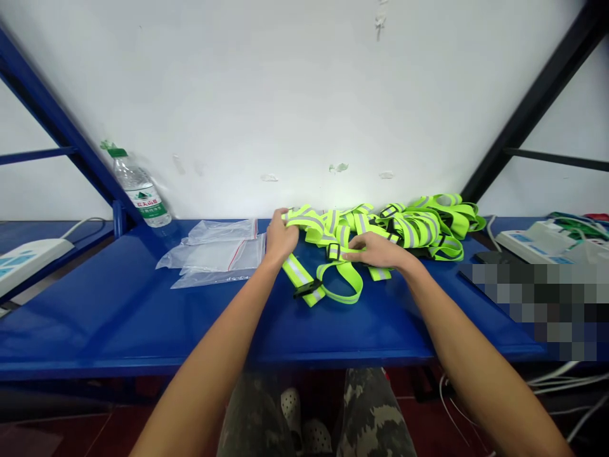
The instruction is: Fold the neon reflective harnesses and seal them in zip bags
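Zip bags [216, 254] flat beside straps [333, 231]

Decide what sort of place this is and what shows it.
Probably a small packing workstation: a blue metal bench, fluorescent reflective straps in the left hand and right hand, and clear zip bags beside them.

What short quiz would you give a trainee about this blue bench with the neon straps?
1. True or false: the left hand and the right hand both grip a neon strap.
2. What lies beside the left hand, on its left? A clear zip bags; B scissors; C a box.
3. Fill in: the water bottle has a ___ cap.
Key: 1 true; 2 A; 3 green.
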Available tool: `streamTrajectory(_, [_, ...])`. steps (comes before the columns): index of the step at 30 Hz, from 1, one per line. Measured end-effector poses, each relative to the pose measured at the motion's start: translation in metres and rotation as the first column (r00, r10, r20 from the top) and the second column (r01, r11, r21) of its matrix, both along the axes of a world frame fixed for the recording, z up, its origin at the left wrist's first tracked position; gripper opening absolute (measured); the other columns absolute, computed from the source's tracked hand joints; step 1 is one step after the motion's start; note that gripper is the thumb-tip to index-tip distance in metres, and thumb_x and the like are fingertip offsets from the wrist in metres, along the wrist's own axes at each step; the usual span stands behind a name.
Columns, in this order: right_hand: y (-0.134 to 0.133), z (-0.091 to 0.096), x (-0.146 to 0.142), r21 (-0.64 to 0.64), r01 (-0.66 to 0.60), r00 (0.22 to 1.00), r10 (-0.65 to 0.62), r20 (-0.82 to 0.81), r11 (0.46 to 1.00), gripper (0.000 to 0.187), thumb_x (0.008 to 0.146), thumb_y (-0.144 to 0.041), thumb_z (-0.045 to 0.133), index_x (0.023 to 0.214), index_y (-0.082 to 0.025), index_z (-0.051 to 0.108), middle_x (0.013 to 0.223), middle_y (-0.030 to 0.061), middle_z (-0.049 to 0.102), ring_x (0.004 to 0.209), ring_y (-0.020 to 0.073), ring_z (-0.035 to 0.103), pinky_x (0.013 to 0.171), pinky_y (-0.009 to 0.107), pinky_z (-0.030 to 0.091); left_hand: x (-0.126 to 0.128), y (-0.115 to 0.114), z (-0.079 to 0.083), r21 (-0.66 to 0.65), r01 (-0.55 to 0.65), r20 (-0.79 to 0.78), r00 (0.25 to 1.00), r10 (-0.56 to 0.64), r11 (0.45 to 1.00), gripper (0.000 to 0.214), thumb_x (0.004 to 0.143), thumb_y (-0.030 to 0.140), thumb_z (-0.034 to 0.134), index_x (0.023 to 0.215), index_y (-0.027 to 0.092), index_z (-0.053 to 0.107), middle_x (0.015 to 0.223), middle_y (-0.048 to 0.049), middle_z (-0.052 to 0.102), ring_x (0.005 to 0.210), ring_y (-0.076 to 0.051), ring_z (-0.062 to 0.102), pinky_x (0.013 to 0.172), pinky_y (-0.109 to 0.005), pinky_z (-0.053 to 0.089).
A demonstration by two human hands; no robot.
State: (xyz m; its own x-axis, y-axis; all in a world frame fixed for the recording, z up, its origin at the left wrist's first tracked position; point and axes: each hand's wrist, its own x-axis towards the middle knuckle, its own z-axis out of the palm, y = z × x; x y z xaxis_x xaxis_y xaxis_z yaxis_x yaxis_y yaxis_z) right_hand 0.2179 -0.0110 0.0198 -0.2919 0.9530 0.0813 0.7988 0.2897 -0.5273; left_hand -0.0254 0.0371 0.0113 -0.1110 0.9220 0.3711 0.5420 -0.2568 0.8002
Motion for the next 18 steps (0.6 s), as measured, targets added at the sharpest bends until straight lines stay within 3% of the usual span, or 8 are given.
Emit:
streamTrajectory(3, [0.001, 0.001, 0.001, -0.024, -0.082, 0.993, 0.079, -0.083, 0.996, 0.029, 0.075, -0.048, 0.067, 0.074, -0.019, 0.07, 0.073, 0.0035, 0.07, 0.067, 0.0195, 0.062, 0.062, 0.031, 0.048, 0.006, -0.008, 0.002, -0.132, 0.25, 0.059, 0.968, -0.244, 0.959, 0.078, 0.068, 0.014, 0.064, 0.143, 0.017, 0.041, 0.121, -0.0132, 0.066, 0.099, -0.024, 0.067, 0.087, -0.035, 0.053])
streamTrajectory(5, [0.002, 0.002, 0.0, 0.006, -0.079, 0.98, 0.079, -0.181, 0.997, 0.028, 0.075, -0.046, 0.066, 0.074, -0.019, 0.068, 0.074, 0.0028, 0.069, 0.07, 0.019, 0.062, 0.065, 0.032, 0.049, 0.009, -0.018, 0.009, -0.209, 0.474, 0.174, 0.879, -0.445, 0.855, 0.095, 0.063, 0.013, 0.067, 0.15, 0.019, 0.03, 0.128, -0.0139, 0.062, 0.095, -0.021, 0.067, 0.083, -0.033, 0.053])
streamTrajectory(7, [0.002, 0.001, -0.002, 0.042, -0.026, 0.94, 0.039, -0.338, 0.999, 0.029, 0.075, -0.047, 0.068, 0.077, -0.018, 0.067, 0.081, 0.003, 0.07, 0.077, 0.0197, 0.064, 0.073, 0.034, 0.052, 0.013, -0.026, 0.017, -0.237, 0.648, 0.378, 0.748, -0.545, 0.724, 0.094, 0.066, 0.019, 0.068, 0.152, 0.023, 0.028, 0.127, -0.012, 0.062, 0.091, -0.02, 0.068, 0.076, -0.031, 0.055])
streamTrajectory(8, [0.002, 0.001, -0.004, 0.045, 0.009, 0.905, 0.011, -0.424, 0.999, 0.03, 0.075, -0.048, 0.068, 0.079, -0.018, 0.067, 0.086, 0.0038, 0.07, 0.081, 0.0206, 0.065, 0.077, 0.036, 0.052, 0.014, -0.029, 0.02, -0.232, 0.695, 0.481, 0.69, -0.54, 0.681, 0.084, 0.072, 0.028, 0.067, 0.149, 0.024, 0.033, 0.124, -0.0108, 0.064, 0.091, -0.021, 0.068, 0.073, -0.031, 0.055])
streamTrajectory(10, [0.003, -0.002, -0.008, 0.008, 0.05, 0.826, -0.037, -0.563, 0.999, 0.034, 0.078, -0.051, 0.067, 0.087, -0.018, 0.07, 0.099, 0.0061, 0.072, 0.094, 0.0226, 0.067, 0.086, 0.039, 0.052, 0.017, -0.031, 0.022, -0.239, 0.715, 0.629, 0.63, -0.456, 0.657, 0.06, 0.084, 0.051, 0.057, 0.137, 0.024, 0.049, 0.115, -0.01, 0.069, 0.091, -0.024, 0.07, 0.068, -0.033, 0.057])
streamTrajectory(13, [0.002, -0.007, -0.018, -0.092, 0.019, 0.76, -0.074, -0.646, 0.996, 0.04, 0.083, -0.053, 0.065, 0.106, -0.021, 0.071, 0.121, 0.0083, 0.069, 0.113, 0.0238, 0.063, 0.1, 0.042, 0.048, 0.017, -0.025, 0.018, -0.338, 0.672, 0.718, 0.637, -0.282, 0.659, 0.066, 0.085, 0.073, 0.044, 0.121, 0.02, 0.06, 0.103, -0.0118, 0.072, 0.087, -0.028, 0.071, 0.068, -0.039, 0.059])
streamTrajectory(16, [-0.002, -0.009, -0.026, -0.158, -0.042, 0.742, -0.075, -0.666, 0.987, 0.043, 0.081, -0.046, 0.07, 0.115, -0.02, 0.07, 0.125, 0.0094, 0.068, 0.113, 0.0235, 0.063, 0.102, 0.043, 0.048, 0.016, -0.011, 0.016, -0.436, 0.623, 0.736, 0.662, -0.141, 0.65, 0.066, 0.08, 0.071, 0.055, 0.117, 0.017, 0.059, 0.094, -0.0129, 0.073, 0.082, -0.028, 0.072, 0.069, -0.041, 0.059])
streamTrajectory(18, [-0.005, -0.007, -0.029, -0.161, -0.119, 0.73, -0.024, -0.684, 0.98, 0.042, 0.08, -0.043, 0.072, 0.114, -0.02, 0.071, 0.118, 0.0091, 0.071, 0.106, 0.0219, 0.066, 0.096, 0.04, 0.051, 0.018, 0.0, 0.02, -0.487, 0.646, 0.721, 0.678, -0.147, 0.588, 0.056, 0.08, 0.064, 0.06, 0.107, 0.016, 0.062, 0.085, -0.0112, 0.073, 0.075, -0.027, 0.071, 0.066, -0.04, 0.058])
